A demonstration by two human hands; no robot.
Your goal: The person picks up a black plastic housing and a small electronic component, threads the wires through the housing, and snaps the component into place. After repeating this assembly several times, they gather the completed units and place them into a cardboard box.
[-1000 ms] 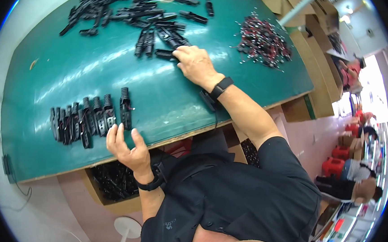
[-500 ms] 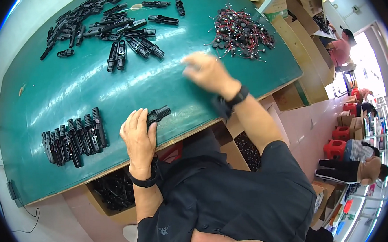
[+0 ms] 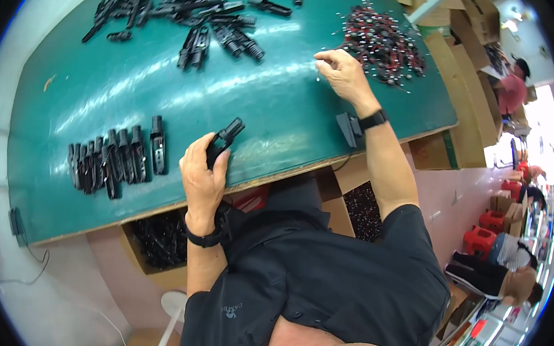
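My left hand (image 3: 203, 175) grips a black plastic handle piece (image 3: 230, 133) at the table's near edge; its ribbed end points away to the right. My right hand (image 3: 348, 81) is just left of a heap of small round parts with red and black wires (image 3: 380, 43). Its thumb and fingertips come together in a pinch, and what lies between them is too small to make out. To the left, a row of similar black handle pieces (image 3: 110, 160) stretches along the table, with one piece (image 3: 158, 146) slightly apart at its right end.
More black handle pieces lie heaped at the far side of the green table (image 3: 272, 102). A dark block (image 3: 350, 129) sits beside my right wristband. Below the table edge are boxes of black parts (image 3: 160, 241) and small pieces (image 3: 363, 212). Cardboard boxes (image 3: 464, 95) stand right; people work beyond.
My right hand has come closer to the wired heap, its fingers now pinched. My left hand has tilted the handle piece up. The whole view has shifted, moving the table in the picture.
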